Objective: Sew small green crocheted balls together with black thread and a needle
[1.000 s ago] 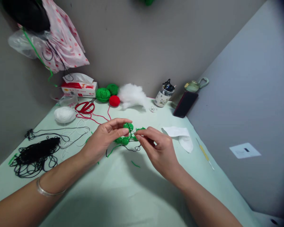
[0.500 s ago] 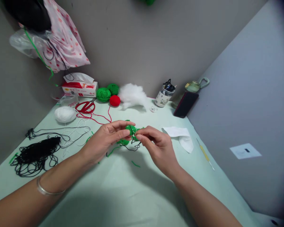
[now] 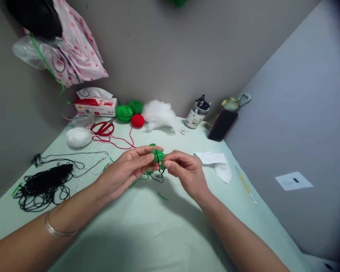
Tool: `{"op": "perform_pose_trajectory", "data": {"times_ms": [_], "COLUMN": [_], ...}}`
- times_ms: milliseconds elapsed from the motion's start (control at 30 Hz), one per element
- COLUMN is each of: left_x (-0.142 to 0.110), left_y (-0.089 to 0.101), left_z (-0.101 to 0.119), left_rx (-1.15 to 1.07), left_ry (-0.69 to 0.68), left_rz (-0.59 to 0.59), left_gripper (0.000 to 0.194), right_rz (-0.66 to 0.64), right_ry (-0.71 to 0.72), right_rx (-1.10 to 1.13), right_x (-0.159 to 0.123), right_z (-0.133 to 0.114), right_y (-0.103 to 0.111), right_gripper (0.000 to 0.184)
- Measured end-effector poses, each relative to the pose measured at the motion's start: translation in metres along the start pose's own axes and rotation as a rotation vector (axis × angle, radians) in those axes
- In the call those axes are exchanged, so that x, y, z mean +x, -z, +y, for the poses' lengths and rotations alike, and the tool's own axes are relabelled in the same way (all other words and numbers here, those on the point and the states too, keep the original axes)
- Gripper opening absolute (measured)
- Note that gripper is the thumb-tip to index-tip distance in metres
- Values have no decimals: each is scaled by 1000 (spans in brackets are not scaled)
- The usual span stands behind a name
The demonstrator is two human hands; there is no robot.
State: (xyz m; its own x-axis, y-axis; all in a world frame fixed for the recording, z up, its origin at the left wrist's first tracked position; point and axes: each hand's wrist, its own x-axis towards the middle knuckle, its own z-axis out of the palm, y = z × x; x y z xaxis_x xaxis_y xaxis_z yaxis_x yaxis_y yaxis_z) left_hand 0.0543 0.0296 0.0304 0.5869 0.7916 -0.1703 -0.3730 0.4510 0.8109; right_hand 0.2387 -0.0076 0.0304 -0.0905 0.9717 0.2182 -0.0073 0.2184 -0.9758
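One small green piece (image 3: 161,155) is above the table (image 3: 124,234), pinched between thumb and fingers of the left hand (image 3: 129,166), black yarn (image 3: 158,157) crossing it. The right hand (image 3: 188,172) has its fingertips pressed together at its right edge, their grip too small to tell.

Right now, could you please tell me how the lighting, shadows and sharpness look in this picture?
Head view: soft, diffuse shadows on the pale table, below the left hand and right hand; head view: top right corner darkens to black; head view: the green yarn piece is too small for its stitches to read clearly.
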Motion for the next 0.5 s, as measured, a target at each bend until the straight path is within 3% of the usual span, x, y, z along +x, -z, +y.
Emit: {"op": "perform_pose_trajectory", "data": {"times_ms": [133, 333, 500], "left_x": [0, 0, -1], "left_y": [-1, 0, 0], "left_z": [-4, -12, -16], "left_rx": [41, 428, 593], "left_ry": [-33, -230, -356], "left_rz": [34, 172, 178], "left_gripper": [24, 25, 24], "right_rz": [43, 3, -59], "right_ry": [-41, -120, 121], "right_rx": [-35, -211, -623], "right_x": [1, -6, -18], "right_z": [1, -7, -8], "right_y": [-1, -5, -7], "right_gripper": [13, 12, 6]}}
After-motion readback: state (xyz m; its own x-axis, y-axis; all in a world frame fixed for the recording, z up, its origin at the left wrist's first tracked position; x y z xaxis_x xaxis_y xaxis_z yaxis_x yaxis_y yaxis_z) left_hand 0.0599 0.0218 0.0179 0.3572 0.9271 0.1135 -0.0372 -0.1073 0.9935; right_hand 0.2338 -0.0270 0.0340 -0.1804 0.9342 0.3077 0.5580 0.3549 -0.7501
